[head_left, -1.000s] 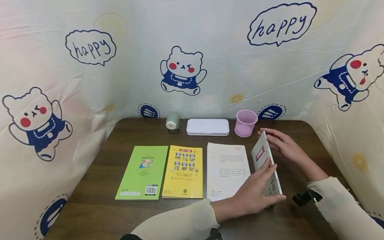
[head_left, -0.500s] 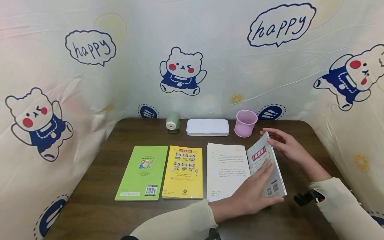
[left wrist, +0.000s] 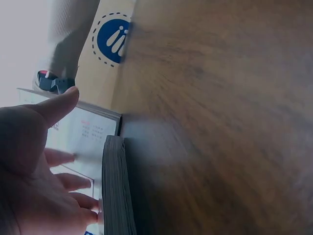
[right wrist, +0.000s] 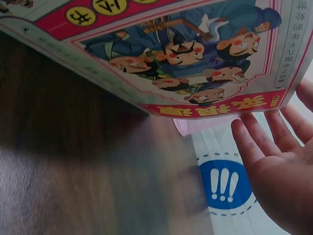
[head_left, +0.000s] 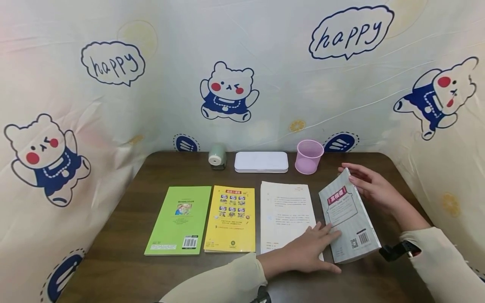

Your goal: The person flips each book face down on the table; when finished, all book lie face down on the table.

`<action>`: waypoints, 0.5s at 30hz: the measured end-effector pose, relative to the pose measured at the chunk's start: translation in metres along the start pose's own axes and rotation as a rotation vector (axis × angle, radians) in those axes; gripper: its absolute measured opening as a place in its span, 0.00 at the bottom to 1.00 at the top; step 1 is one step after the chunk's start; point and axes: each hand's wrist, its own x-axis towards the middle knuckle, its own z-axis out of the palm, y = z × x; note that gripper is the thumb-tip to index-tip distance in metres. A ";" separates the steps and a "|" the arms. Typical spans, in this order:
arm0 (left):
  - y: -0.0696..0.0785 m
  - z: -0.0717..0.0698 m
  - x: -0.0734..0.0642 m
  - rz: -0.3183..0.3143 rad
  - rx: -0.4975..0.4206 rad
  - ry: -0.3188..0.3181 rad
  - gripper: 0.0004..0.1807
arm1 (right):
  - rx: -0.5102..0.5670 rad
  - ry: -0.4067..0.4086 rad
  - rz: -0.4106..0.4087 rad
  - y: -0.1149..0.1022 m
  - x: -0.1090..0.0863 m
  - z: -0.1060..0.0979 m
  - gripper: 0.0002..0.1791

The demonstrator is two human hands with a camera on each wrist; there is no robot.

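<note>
A grey-backed book stands tilted at the right end of a row of books, its right edge raised off the table. Its illustrated front cover shows in the right wrist view. My right hand holds the book by its upper right edge, thumb at the edge and fingers reaching past the top corner. With straight fingers my left hand touches the book's left side, its palm over the lower right corner of a white book. In the left wrist view the left thumb sticks out apart from the fingers.
A yellow book and a green book lie flat to the left. Along the back of the brown table stand a green pencil sharpener, a white case and a pink cup. A printed cloth hangs around it.
The grey-backed book has moved right and tipped over so that its back cover faces up more. My right hand has shifted right with it; the left hand has slid down and left along the cover.
</note>
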 end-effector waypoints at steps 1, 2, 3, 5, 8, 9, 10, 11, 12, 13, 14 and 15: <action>0.001 -0.001 0.000 0.003 0.014 -0.010 0.51 | 0.004 -0.003 0.001 0.001 -0.001 -0.002 0.28; 0.002 -0.001 0.000 0.008 0.031 -0.021 0.51 | 0.002 -0.004 0.000 0.003 -0.003 -0.005 0.28; 0.003 -0.002 0.000 0.010 0.042 -0.035 0.51 | 0.001 -0.005 -0.003 0.005 -0.004 -0.007 0.28; 0.005 -0.003 0.000 0.014 0.070 -0.054 0.50 | 0.005 -0.003 -0.009 0.008 -0.005 -0.011 0.28; 0.006 -0.003 0.001 0.018 0.100 -0.078 0.49 | -0.006 0.003 0.001 0.014 -0.006 -0.014 0.28; 0.006 -0.003 0.001 0.017 0.106 -0.083 0.49 | -0.012 0.009 0.013 0.016 -0.007 -0.015 0.27; 0.007 -0.003 0.001 0.012 0.114 -0.088 0.48 | -0.034 0.018 0.025 0.018 -0.007 -0.015 0.27; 0.007 -0.002 0.002 0.010 0.125 -0.096 0.47 | -0.058 0.024 0.042 0.019 -0.008 -0.015 0.26; 0.007 -0.002 0.002 0.007 0.136 -0.103 0.46 | -0.083 0.028 0.058 0.022 -0.009 -0.015 0.26; 0.008 -0.001 0.002 0.004 0.153 -0.113 0.45 | -0.105 0.030 0.077 0.024 -0.011 -0.014 0.27; 0.008 -0.001 0.002 0.001 0.171 -0.122 0.44 | -0.127 0.031 0.094 0.026 -0.012 -0.014 0.28; 0.009 0.000 0.002 -0.003 0.187 -0.131 0.43 | -0.145 0.032 0.107 0.028 -0.014 -0.014 0.29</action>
